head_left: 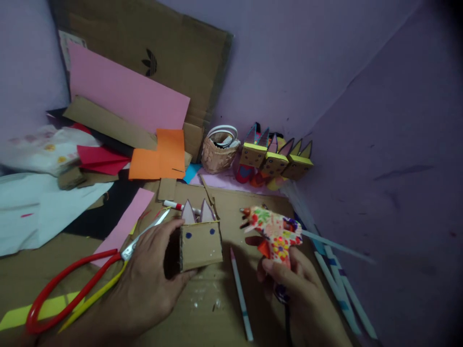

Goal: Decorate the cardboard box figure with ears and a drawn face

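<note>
My left hand grips a small cardboard box with two pointed ears and two drawn dots, holding it upright on a cardboard sheet. My right hand is closed round the handle of a glue gun covered in a flower pattern; its nozzle points left toward the box, a short gap away. A thin stick lies on the sheet between my hands.
Red-handled scissors lie left of my left hand. Three finished eared boxes and a small woven basket stand against the purple wall. Pink paper, orange paper and cardboard are piled at the back left. Several sticks lie to the right.
</note>
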`<state>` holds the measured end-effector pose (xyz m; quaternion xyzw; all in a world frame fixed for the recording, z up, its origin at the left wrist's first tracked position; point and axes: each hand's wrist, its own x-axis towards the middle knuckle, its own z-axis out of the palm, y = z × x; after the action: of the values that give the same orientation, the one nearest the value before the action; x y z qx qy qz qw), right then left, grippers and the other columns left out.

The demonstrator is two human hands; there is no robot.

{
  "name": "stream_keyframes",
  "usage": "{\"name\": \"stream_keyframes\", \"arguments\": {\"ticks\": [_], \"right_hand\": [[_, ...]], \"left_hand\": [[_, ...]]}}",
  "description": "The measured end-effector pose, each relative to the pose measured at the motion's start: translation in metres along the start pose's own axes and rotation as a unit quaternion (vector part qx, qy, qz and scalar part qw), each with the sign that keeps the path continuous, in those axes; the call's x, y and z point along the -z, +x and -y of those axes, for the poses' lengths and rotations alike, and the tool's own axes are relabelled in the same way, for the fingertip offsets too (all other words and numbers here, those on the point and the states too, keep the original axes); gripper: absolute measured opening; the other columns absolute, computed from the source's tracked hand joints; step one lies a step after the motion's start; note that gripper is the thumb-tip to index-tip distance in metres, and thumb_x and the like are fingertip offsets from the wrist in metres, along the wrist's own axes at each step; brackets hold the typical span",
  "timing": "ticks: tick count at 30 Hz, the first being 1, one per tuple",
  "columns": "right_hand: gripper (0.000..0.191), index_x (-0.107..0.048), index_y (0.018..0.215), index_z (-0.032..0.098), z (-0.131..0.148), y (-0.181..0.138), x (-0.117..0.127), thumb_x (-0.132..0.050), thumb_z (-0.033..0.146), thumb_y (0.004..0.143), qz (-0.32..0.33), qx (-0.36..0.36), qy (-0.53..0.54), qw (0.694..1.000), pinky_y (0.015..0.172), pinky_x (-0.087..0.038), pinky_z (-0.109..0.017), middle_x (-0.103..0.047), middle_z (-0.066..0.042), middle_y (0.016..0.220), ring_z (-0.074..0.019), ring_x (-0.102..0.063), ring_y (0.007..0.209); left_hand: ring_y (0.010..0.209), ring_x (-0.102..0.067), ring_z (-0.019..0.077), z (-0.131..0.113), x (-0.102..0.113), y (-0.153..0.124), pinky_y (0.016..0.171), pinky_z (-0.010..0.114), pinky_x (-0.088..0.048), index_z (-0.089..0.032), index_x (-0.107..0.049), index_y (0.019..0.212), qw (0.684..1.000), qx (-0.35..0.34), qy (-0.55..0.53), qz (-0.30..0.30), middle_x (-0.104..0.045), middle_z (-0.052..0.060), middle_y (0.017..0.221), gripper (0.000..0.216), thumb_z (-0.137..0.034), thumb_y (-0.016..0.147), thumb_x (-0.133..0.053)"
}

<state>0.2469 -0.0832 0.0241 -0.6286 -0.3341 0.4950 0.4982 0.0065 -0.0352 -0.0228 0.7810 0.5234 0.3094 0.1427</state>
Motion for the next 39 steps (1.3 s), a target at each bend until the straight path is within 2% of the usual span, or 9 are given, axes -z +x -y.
{"name": "stream_keyframes", "arguments": {"ticks": [4, 7, 9, 13, 19, 27, 32, 36, 39], "right_hand": [[0.036, -0.073, 0.097, 0.019, -0.005, -0.008, 0.001, -0.074, 0.044, 0.071, 0.002, 0.041, -0.092, 0.995, 0.073, -0.057, -0.033, -0.074, -0.010, 0.097, -0.0267, -0.069, 0.088], [0.042, -0.074, 0.104, 0.022, -0.009, -0.012, 0.007, -0.074, 0.046, 0.071, -0.046, 0.045, -0.153, 0.986, 0.090, -0.054, -0.039, -0.071, -0.012, 0.116, -0.0314, -0.065, 0.108], [0.044, -0.072, 0.110, 0.024, -0.012, -0.011, 0.013, -0.073, 0.047, 0.073, -0.019, 0.054, -0.186, 0.981, 0.094, -0.052, -0.041, -0.070, -0.011, 0.119, -0.0313, -0.063, 0.113], [0.038, -0.073, 0.112, 0.027, -0.014, -0.007, 0.016, -0.069, 0.044, 0.078, 0.036, 0.117, -0.242, 0.963, 0.095, -0.052, -0.042, -0.071, -0.010, 0.117, -0.0317, -0.064, 0.112], [0.036, -0.068, 0.120, 0.023, -0.005, -0.004, 0.000, -0.058, 0.037, 0.088, 0.115, 0.158, -0.210, 0.958, 0.101, -0.047, -0.043, -0.068, -0.011, 0.123, -0.0302, -0.062, 0.116], [0.040, -0.066, 0.123, 0.024, -0.023, -0.005, 0.009, -0.066, 0.033, 0.084, 0.082, 0.133, -0.175, 0.972, 0.097, -0.049, -0.042, -0.069, -0.012, 0.121, -0.0296, -0.064, 0.113], [0.043, -0.063, 0.128, 0.024, -0.024, -0.005, 0.011, -0.064, 0.034, 0.085, 0.105, 0.119, -0.185, 0.970, 0.101, -0.046, -0.043, -0.068, -0.012, 0.123, -0.0287, -0.061, 0.118], [0.043, -0.064, 0.126, 0.024, -0.025, -0.005, 0.013, -0.066, 0.034, 0.084, 0.086, 0.120, -0.196, 0.969, 0.102, -0.045, -0.043, -0.066, -0.011, 0.126, -0.0293, -0.060, 0.120], [0.043, -0.062, 0.129, 0.024, -0.025, -0.004, 0.014, -0.063, 0.034, 0.087, 0.111, 0.119, -0.198, 0.967, 0.103, -0.045, -0.042, -0.064, -0.011, 0.130, -0.0284, -0.058, 0.122]], "left_hand": [[0.126, -0.047, 0.0362, 0.001, 0.001, 0.001, 0.104, 0.055, -0.043, -0.021, -0.031, 0.136, 0.998, -0.049, 0.037, -0.028, -0.051, 0.016, 0.132, 0.066, -0.034, 0.079, -0.063], [0.126, -0.045, 0.0374, -0.001, 0.003, 0.002, 0.107, 0.060, -0.037, -0.020, -0.031, 0.135, 0.996, -0.060, 0.055, -0.035, -0.051, 0.016, 0.128, 0.063, -0.027, 0.080, -0.060], [0.126, -0.045, 0.0381, -0.004, 0.004, 0.002, 0.106, 0.061, -0.038, -0.021, -0.033, 0.134, 0.997, -0.041, 0.047, -0.040, -0.049, 0.016, 0.128, 0.060, -0.022, 0.079, -0.058], [0.127, -0.044, 0.0369, -0.008, 0.005, 0.000, 0.102, 0.055, -0.046, -0.023, -0.036, 0.132, 0.999, -0.022, 0.014, -0.045, -0.046, 0.014, 0.129, 0.060, -0.016, 0.076, -0.055], [0.125, -0.048, 0.0329, -0.005, 0.004, -0.002, 0.100, 0.048, -0.050, -0.024, -0.036, 0.131, 0.999, -0.027, 0.003, -0.034, -0.046, 0.013, 0.127, 0.059, -0.016, 0.076, -0.054], [0.126, -0.049, 0.0322, -0.009, 0.006, -0.002, 0.098, 0.044, -0.052, -0.026, -0.037, 0.130, 1.000, -0.012, -0.007, -0.012, -0.046, 0.011, 0.132, 0.065, -0.010, 0.069, -0.054], [0.126, -0.048, 0.0311, -0.008, 0.005, -0.003, 0.100, 0.043, -0.051, -0.026, -0.038, 0.130, 0.999, -0.030, -0.005, -0.016, -0.045, 0.011, 0.132, 0.064, -0.010, 0.069, -0.053], [0.127, -0.047, 0.0308, -0.007, 0.005, -0.002, 0.100, 0.043, -0.050, -0.025, -0.037, 0.129, 0.999, -0.038, -0.002, -0.016, -0.045, 0.011, 0.132, 0.064, -0.010, 0.069, -0.052], [0.127, -0.047, 0.0312, -0.009, 0.007, 0.000, 0.102, 0.044, -0.049, -0.025, -0.037, 0.129, 0.999, -0.041, -0.003, -0.009, -0.045, 0.011, 0.131, 0.065, -0.008, 0.068, -0.053]]}}
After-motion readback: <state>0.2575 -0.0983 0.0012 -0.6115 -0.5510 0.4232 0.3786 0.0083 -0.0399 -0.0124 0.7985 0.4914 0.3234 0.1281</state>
